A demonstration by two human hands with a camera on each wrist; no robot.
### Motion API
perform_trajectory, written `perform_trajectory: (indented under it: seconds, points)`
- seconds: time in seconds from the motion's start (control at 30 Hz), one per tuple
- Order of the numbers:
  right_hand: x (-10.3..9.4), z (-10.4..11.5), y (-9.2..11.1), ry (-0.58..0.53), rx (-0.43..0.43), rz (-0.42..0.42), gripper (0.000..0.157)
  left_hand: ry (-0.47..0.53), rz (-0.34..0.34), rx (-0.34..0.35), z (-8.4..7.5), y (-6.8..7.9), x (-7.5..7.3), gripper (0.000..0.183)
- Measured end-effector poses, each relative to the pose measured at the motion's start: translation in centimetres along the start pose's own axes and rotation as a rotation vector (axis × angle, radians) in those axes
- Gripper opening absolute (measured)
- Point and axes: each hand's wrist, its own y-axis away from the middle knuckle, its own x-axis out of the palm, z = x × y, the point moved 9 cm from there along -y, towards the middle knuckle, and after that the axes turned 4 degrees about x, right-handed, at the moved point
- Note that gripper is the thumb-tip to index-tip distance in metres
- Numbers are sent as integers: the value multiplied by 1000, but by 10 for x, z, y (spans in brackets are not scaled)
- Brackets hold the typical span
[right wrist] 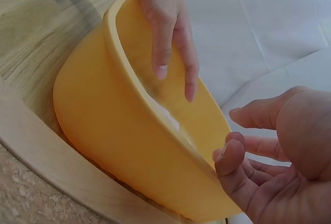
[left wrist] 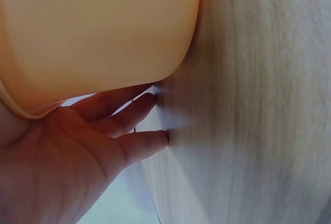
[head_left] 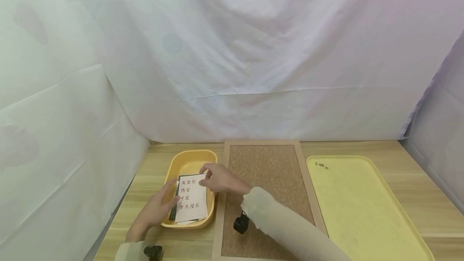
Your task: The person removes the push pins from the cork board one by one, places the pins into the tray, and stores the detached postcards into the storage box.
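Observation:
A yellow plastic basin (head_left: 197,154) holds a small stack of cards, the top one a white card (head_left: 192,208) with reddish-brown Chinese characters. The edge of a dark card (head_left: 173,213) peeks out beneath it on the left. My left hand (head_left: 154,210) straddles the basin's left rim: thumb and forefinger hang inside over the cards, while the other fingers (left wrist: 137,144) stretch along the outer wall down to the table. Over the far right side of the basin, my right hand (head_left: 219,178) hovers with loosely bent fingers near the card's upper right corner. Its thumb and fingertips (right wrist: 232,154) stand apart.
A wood-framed cork board (head_left: 268,168) lies right beside the basin, under my right forearm. Farther right is a yellow tray (head_left: 355,204) with several small dark bits (head_left: 321,165) in its far left corner. White cloth (head_left: 232,71) hangs behind the wooden table.

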Motion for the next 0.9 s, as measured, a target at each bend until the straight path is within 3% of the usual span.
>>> perform_trajectory:
  seconds: [0.37, 0.57, 0.73, 0.9]
  points:
    - [-21, -9, 10, -33, -54, -39, 27, -3, -8, 31, -2, -1, -1, 64]
    - [-39, -18, 21, -63, -101, -53, 25, -8, -28, 89, -8, -3, -3, 63]
    - [-58, -34, 35, -38, -108, -88, 24, -18, -57, 130, -12, -2, -5, 62]
    - [-81, -59, 50, -21, -107, -124, 24, -49, -55, 112, -10, 1, -6, 61]
